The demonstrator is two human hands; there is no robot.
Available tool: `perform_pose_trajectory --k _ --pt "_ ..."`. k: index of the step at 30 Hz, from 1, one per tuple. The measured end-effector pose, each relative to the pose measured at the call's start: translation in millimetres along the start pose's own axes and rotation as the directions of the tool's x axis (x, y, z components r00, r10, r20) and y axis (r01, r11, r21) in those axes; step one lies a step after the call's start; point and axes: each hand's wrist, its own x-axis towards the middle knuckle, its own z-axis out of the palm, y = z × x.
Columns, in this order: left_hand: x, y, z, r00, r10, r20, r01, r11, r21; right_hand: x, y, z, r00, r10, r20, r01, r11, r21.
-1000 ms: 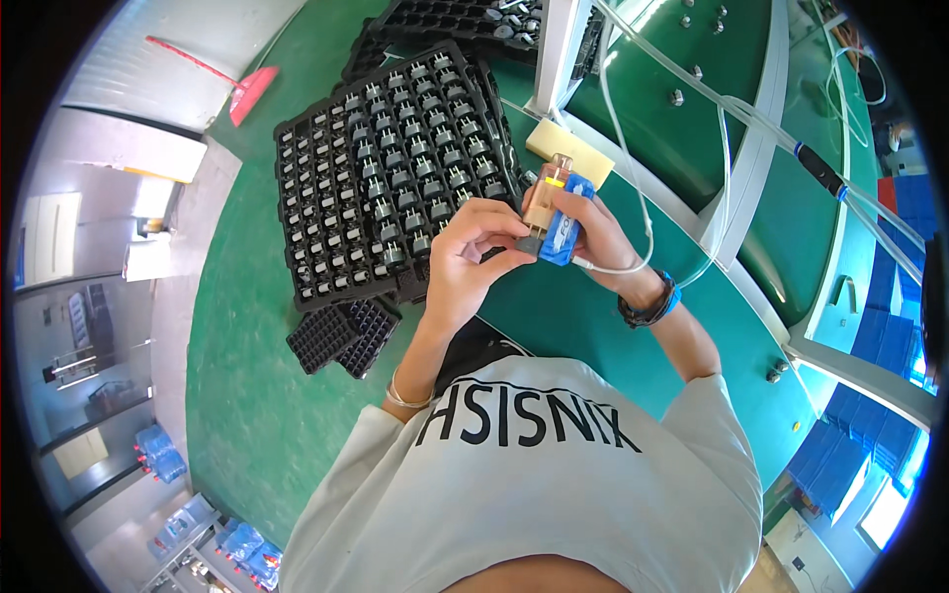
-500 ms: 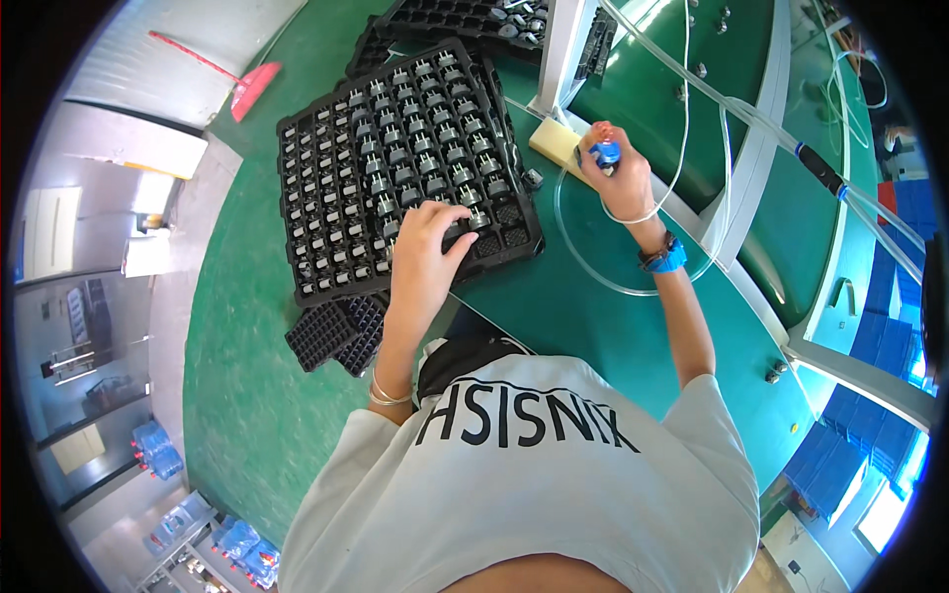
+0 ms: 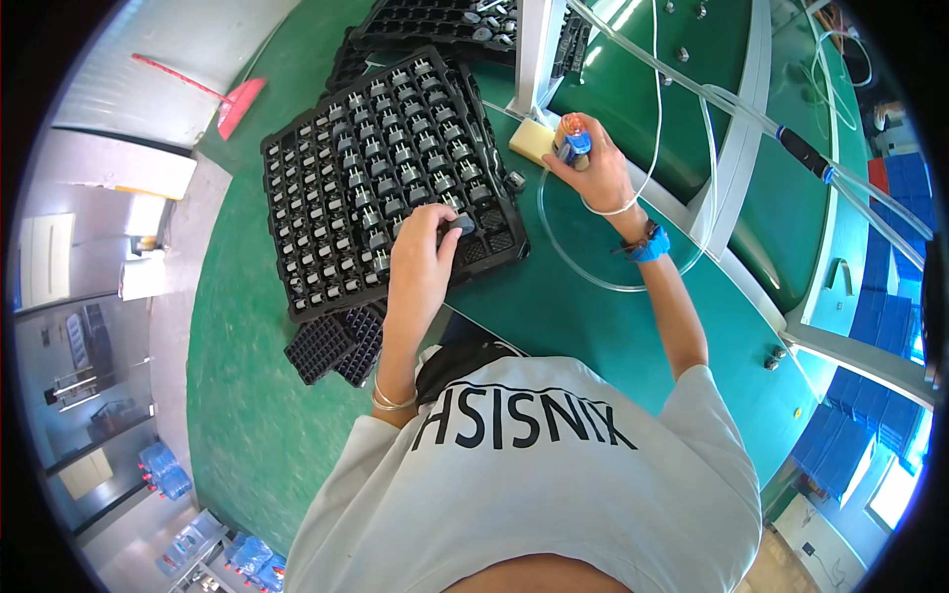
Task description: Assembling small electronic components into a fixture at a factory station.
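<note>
My left hand (image 3: 423, 252) is over the near right corner of a black tray (image 3: 519, 242), its thumb and forefinger closed on a small dark grey plug (image 3: 463, 224). Rows of similar plugs, many with metal pins pointing up, fill most of the tray's pockets. A few pockets beside my fingers have no plug. On the green table, my right hand (image 3: 601, 181) is curled around a small blue-and-orange object (image 3: 573, 140) whose kind I cannot make out. Touching or close to that hand is a pale yellow block (image 3: 532, 140).
A clear tube (image 3: 583, 275) curves across the table near my right wrist. A white metal post (image 3: 534, 59) rises beyond the block. Another loaded black tray (image 3: 415, 30) is at the back. Smaller black trays (image 3: 321, 348) lie lower left. A red dustpan (image 3: 237, 107) stands far left.
The plug at my left fingertips now sits tilted, dark side showing, instead of upright among the others. My right hand has turned, exposing more of the orange part. The whole view has shifted slightly.
</note>
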Motion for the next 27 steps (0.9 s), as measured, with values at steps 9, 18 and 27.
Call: perform_pose_trajectory --k 9,18,27 --pt "-7 -10 -3 0.961 -0.204 0.188 0.277 0.703 -0.655 0 3 6 1.0 0.002 -0.008 -0.002 1.0 -0.029" --pt "-8 5 -8 0.923 -0.17 0.345 0.385 0.397 -0.833 2 2 13 0.995 -0.009 -0.102 0.003 0.998 -0.058" --pt "-5 97 -60 0.878 0.341 0.336 0.374 -0.051 -0.926 -1 11 15 0.997 0.048 -0.052 -0.048 0.999 0.003"
